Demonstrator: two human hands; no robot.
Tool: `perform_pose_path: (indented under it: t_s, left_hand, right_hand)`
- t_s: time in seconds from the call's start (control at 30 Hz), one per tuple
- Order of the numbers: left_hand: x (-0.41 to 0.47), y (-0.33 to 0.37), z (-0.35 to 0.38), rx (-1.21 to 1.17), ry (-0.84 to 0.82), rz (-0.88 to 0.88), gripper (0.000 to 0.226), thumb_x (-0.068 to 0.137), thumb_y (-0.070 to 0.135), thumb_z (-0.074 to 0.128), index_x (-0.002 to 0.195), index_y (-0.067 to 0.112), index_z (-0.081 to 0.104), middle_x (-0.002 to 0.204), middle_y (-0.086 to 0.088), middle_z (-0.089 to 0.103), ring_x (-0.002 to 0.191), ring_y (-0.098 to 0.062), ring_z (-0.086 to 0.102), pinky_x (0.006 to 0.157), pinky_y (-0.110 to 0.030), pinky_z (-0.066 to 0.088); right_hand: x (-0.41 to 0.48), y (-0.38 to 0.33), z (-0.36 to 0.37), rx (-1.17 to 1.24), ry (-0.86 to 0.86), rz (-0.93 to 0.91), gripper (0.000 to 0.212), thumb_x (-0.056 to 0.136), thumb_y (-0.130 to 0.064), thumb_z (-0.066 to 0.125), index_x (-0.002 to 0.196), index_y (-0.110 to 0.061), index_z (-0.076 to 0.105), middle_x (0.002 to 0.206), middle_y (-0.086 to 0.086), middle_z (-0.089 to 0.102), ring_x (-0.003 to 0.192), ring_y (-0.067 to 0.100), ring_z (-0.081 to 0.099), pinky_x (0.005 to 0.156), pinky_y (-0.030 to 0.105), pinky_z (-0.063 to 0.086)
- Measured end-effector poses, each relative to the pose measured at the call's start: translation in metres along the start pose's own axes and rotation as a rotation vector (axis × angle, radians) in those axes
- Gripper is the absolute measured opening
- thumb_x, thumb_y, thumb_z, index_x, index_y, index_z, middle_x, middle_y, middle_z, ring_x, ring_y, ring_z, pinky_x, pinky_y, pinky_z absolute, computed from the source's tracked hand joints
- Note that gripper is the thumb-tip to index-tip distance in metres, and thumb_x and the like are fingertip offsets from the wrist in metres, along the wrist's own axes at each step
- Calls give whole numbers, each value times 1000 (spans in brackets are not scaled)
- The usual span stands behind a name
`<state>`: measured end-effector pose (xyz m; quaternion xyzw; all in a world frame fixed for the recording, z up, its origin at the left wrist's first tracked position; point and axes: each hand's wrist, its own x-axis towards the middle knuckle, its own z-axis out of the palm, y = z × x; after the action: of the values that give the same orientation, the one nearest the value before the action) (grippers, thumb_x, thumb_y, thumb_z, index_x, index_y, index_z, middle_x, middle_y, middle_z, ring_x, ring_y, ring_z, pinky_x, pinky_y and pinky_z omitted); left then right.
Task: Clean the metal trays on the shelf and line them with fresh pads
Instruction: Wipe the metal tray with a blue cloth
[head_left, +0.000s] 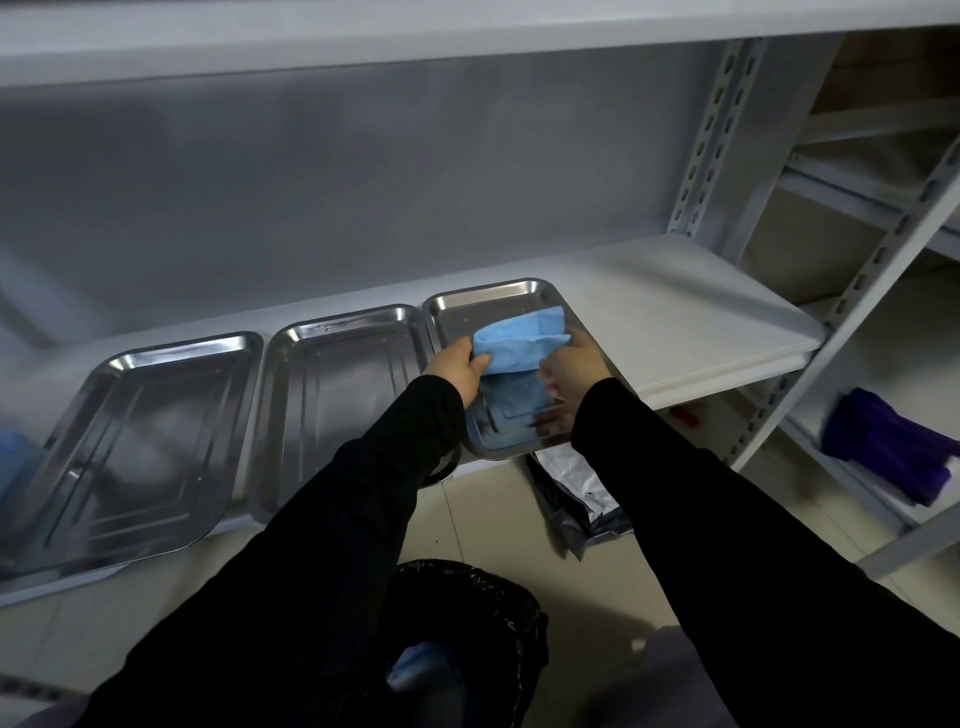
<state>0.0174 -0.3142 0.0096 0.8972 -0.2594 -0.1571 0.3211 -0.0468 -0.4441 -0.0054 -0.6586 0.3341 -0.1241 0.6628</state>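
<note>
Blue pad (519, 340) in steel tray (462, 312)

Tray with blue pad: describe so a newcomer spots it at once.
On the white shelf, it is the rightmost tray of three. Only it holds a blue pad, gripped by the left hand and right hand; its neighbours are bare.

Dim, bluish light; edges curve, perhaps slightly blurred.

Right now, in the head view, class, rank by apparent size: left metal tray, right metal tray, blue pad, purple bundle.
1. left metal tray, nearest the camera, so perhaps only looking bigger.
2. right metal tray.
3. blue pad and purple bundle look alike; unranked.
</note>
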Motion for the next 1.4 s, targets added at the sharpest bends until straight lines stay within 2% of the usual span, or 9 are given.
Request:
perform_pose_path:
  t_s: [0.17,0.3,0.37,0.6,0.7,0.8,0.97,1.33,1.4]
  left_hand:
    - [6,0,1,4,60,-53,37,101,26,37,129,2,43,122,-18,55,111,-31,54,89,-34,43]
    - [12,-1,2,52,119,-93,33,100,27,42,118,1,48,116,-16,58,107,-30,56,83,-31,41]
    - [14,-1,3,99,134,-104,33,99,30,42,116,4,49,115,-14,60,106,-29,57,87,-33,43]
    - [13,0,10,122,173,-78,35,98,22,44,131,13,38,118,-14,56,107,-32,57,92,-39,48]
    - [15,-1,9,200,104,-66,30,98,22,44,127,16,46,121,-12,57,109,-29,57,95,-36,46]
    - [16,1,10,329,61,-86,30,98,27,42,124,20,52,122,-6,60,114,-25,55,104,-36,35]
    - [13,6,14,393,77,-89,29,97,31,42,121,19,54,117,-6,61,114,-26,53,109,-38,24]
    - [15,5,13,48,96,-111,26,94,25,52,120,20,53,121,-4,60,115,-24,54,115,-44,25]
    - [13,6,12,-39,102,-96,25,92,26,56,116,19,54,116,-4,63,112,-24,56,113,-45,29]
  right_hand:
    - [9,7,4,-50,78,-38,30,93,-14,56,121,-4,55,88,6,57,64,15,50,50,21,42]
    - [13,12,4,-193,140,-30,42,91,-26,59,123,2,57,118,18,63,105,34,60,93,43,51]
    - [14,12,3,-273,153,-22,45,91,-29,59,124,2,57,123,20,61,113,35,58,98,40,47]
    - [23,14,-3,-411,187,-9,36,93,-31,57,106,2,60,100,15,53,92,20,48,79,25,35]
    - [22,13,-4,-440,219,-8,36,93,-28,56,116,-1,59,118,19,58,112,31,55,93,30,41]
    - [22,12,-1,-480,261,-3,27,89,-19,54,110,-2,56,113,19,57,104,32,56,88,30,43]
    - [19,4,2,-435,293,70,51,92,-9,46,140,2,33,143,22,41,129,36,45,107,35,38]
    - [17,9,-2,-561,223,25,41,93,-10,45,133,-6,45,133,15,52,122,32,51,75,23,43]
    - [8,1,-4,-575,208,35,37,99,-16,40,135,-9,47,138,10,51,130,27,46,96,23,42]
